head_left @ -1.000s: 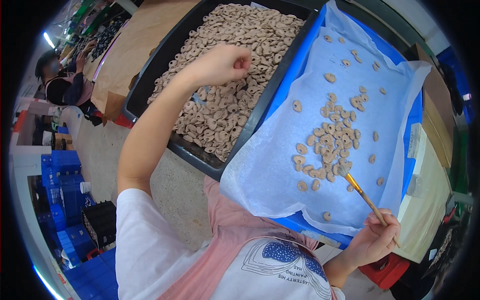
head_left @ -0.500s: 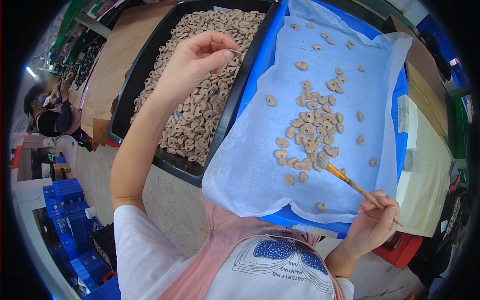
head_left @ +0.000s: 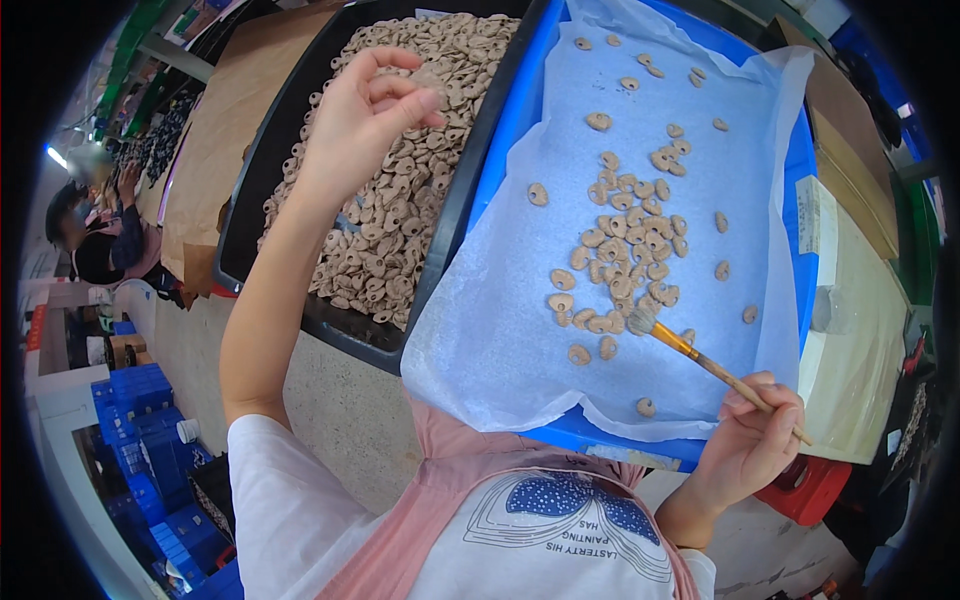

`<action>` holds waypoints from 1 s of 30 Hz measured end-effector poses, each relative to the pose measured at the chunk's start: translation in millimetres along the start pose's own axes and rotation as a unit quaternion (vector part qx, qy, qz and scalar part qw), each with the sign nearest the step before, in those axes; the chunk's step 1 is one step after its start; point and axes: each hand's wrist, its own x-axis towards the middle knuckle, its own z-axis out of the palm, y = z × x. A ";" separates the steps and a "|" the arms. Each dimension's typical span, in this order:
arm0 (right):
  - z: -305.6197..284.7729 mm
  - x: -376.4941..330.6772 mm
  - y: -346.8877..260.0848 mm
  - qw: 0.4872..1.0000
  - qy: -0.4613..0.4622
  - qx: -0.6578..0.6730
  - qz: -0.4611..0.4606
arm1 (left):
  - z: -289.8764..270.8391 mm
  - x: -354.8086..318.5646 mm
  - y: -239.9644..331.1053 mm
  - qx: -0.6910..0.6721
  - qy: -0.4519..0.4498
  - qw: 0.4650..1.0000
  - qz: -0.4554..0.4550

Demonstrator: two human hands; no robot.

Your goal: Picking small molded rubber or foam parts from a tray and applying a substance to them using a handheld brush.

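My left hand is raised over a black tray heaped with small beige pieces, flat and rounded, each with a hole. Its thumb and index finger are parted. A pale blur shows by the fingertips; I cannot make out what it is. My right hand grips a paintbrush by its wooden handle. The bristles rest at the lower edge of a cluster of similar pieces, spread on white paper lining a blue tray.
Brown cardboard lies left of the black tray. A red container stands below the blue tray's right corner. Blue crates are stacked at lower left. Another person works at the far left.
My left hand has moved left and slightly up, and its thumb and index finger have parted from a thin piece they pinched. The brush has shifted only slightly.
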 end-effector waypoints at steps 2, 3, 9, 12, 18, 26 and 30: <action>-2.1 0.2 0.7 1.000 -0.014 0.006 -0.006 | 13.3 -9.6 20.1 -0.043 -0.063 0.997 -0.029; -3.2 0.4 0.5 1.000 -0.022 0.008 -0.008 | 21.0 -16.2 29.7 -0.060 -0.106 0.991 -0.050; -0.4 -2.5 4.6 0.994 -0.067 -0.022 -0.078 | 70.5 -45.3 56.6 -0.150 -0.273 0.925 -0.217; -2.4 -1.7 3.2 0.990 -0.091 -0.060 -0.086 | 79.8 -46.7 52.9 -0.159 -0.303 0.906 -0.250; 1.2 -1.1 2.2 0.988 -0.098 -0.077 -0.087 | 82.5 -47.5 48.2 -0.155 -0.316 0.896 -0.271; -2.6 0.3 0.9 0.984 -0.124 -0.110 -0.064 | 80.6 -47.3 46.2 -0.161 -0.296 0.905 -0.257; -1.9 -1.0 2.4 0.988 -0.105 -0.102 -0.058 | 79.3 -46.0 43.8 -0.163 -0.289 0.908 -0.255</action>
